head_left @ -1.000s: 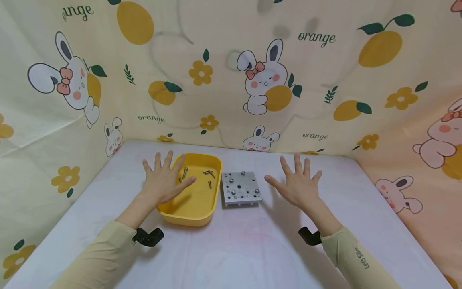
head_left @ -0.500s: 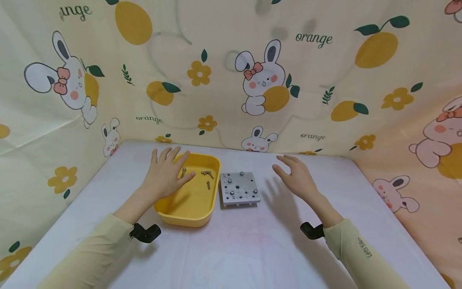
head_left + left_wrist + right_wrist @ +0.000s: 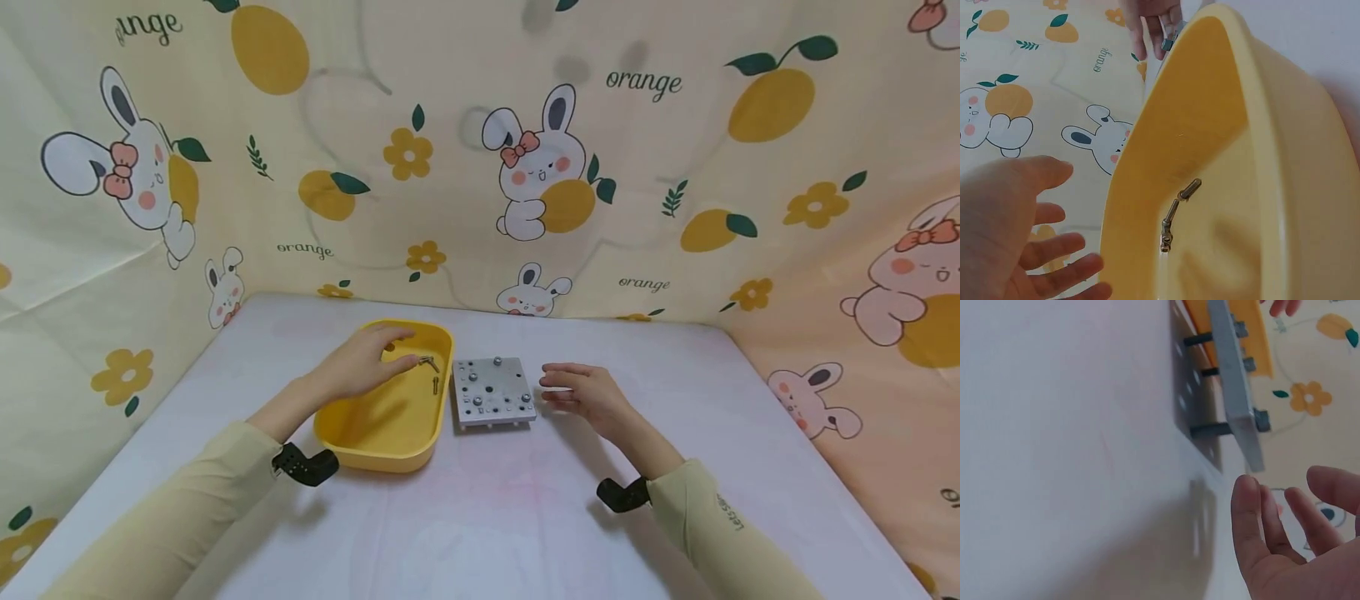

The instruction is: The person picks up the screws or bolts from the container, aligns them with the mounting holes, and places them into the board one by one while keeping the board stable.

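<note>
My left hand (image 3: pixel 362 363) hovers over the left side of a yellow plastic tray (image 3: pixel 375 462), fingers loosely extended and holding nothing. Several small metal screws (image 3: pixel 1190 189) lie on the tray floor; my hand hides part of it in the head view. To the tray's right sits a square silver metal plate (image 3: pixel 508 385) with many holes. Several screws stand in it, and their shanks (image 3: pixel 1211 429) hold it raised off the table in the right wrist view. Just right of the plate is my right hand (image 3: pixel 596 402), fingers slightly bent, apart from the plate and holding nothing.
A white tabletop (image 3: pixel 480 525) carries the tray and plate. Printed cloth (image 3: pixel 450 75) with rabbits and oranges hangs behind and at both sides. A black wrist camera (image 3: pixel 306 465) is strapped on the left wrist, another black camera (image 3: pixel 622 495) on the right.
Both hands were spread wide, palms down. The left has turned and shifted right over the tray; the right has lowered and come in beside the plate. The head view has shifted slightly.
</note>
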{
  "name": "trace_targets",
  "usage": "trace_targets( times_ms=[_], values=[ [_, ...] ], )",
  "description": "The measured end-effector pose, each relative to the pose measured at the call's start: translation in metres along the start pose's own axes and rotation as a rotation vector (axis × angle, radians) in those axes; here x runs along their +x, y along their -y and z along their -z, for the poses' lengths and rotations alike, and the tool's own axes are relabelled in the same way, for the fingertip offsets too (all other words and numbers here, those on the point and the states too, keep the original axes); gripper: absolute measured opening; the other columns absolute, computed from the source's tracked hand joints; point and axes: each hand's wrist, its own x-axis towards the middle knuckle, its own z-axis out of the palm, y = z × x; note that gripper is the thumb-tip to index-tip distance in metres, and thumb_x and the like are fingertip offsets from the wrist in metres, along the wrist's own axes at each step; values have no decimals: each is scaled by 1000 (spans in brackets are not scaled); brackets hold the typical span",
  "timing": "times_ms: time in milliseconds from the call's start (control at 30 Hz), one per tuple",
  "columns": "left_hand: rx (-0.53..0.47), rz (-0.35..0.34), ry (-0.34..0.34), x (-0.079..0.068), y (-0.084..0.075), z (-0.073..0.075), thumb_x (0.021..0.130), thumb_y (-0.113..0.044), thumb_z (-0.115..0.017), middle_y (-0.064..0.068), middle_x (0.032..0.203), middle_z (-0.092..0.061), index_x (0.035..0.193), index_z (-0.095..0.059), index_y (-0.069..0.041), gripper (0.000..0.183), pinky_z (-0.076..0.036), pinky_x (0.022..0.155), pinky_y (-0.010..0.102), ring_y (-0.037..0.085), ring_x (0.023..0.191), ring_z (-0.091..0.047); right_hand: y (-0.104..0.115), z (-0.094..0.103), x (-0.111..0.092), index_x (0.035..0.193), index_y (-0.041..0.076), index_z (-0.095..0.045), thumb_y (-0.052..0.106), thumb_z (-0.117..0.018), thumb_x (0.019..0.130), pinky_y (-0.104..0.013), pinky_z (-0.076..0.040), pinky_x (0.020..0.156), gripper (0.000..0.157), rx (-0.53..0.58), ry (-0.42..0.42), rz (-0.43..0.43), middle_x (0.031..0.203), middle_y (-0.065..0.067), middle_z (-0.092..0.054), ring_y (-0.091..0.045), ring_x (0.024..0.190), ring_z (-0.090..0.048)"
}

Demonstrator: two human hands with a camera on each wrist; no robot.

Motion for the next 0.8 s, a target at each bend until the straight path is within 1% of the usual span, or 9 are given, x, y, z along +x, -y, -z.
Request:
trace_targets(
  times_ms=[100, 200, 300, 367, 467, 600, 733, 800],
  values=[
    [-76, -4, 25, 2, 3, -3, 98, -32, -62, 17, 135, -56, 135, -56, -1, 48, -50, 91, 44, 31, 110, -60, -6, -5, 5, 134, -8, -55, 5, -67, 93, -38, -53, 87, 44, -16, -13, -35, 125, -24, -61, -31, 101, -66],
    [-131, 2, 53, 4, 5, -5, 98, -27, -64, 17, 128, -60, 132, -59, -2, 42, -51, 90, 42, 29, 107, -61, -13, -9, 9, 132, -7, -57, 3, -66, 93, -34, -56, 80, 41, -8, -13, -47, 121, -23, -63, -27, 96, -68],
    [-164, -1, 83, 8, 7, -6, 96, -23, -65, 14, 120, -65, 127, -63, -3, 37, -51, 90, 41, 26, 105, -61, -18, -11, 11, 132, -7, -56, 0, -64, 93, -32, -57, 74, 41, 17, -5, -66, 113, -21, -67, -24, 90, -69],
    [-184, -3, 109, 11, 8, -7, 95, -20, -67, 11, 117, -67, 124, -65, -3, 34, -51, 88, 39, 23, 103, -62, -21, -13, 11, 133, -7, -55, 0, -63, 94, -32, -57, 72, 41, 34, 0, -82, 109, -19, -69, -23, 88, -69],
    [-249, 15, 178, 17, 10, -7, 95, -17, -67, 10, 115, -68, 122, -66, 0, 32, -54, 83, 36, 20, 99, -64, -23, -15, 12, 132, -5, -58, 1, -63, 94, -32, -57, 70, 39, 40, -14, -104, 105, -16, -70, -21, 86, -69],
    [-355, 70, 286, 28, 13, -2, 96, -13, -64, 14, 117, -67, 123, -65, 3, 31, -56, 79, 37, 20, 95, -66, -24, -17, 14, 130, -3, -60, 3, -64, 94, -33, -57, 70, 37, 27, -19, -112, 106, -16, -70, -22, 87, -69],
    [-441, 108, 374, 41, 18, 1, 96, -11, -64, 17, 119, -66, 123, -65, 2, 30, -55, 83, 40, 22, 99, -66, -25, -16, 15, 130, 0, -61, 7, -66, 94, -33, -57, 71, 37, 3, -12, -123, 107, -16, -70, -22, 86, -69],
    [-484, 127, 404, 47, 19, 0, 95, -8, -65, 17, 120, -66, 123, -65, 1, 30, -54, 86, 42, 22, 100, -66, -26, -16, 15, 130, 2, -62, 8, -66, 94, -32, -57, 72, 37, -6, -14, -129, 108, -16, -70, -21, 86, -69]
  ],
)
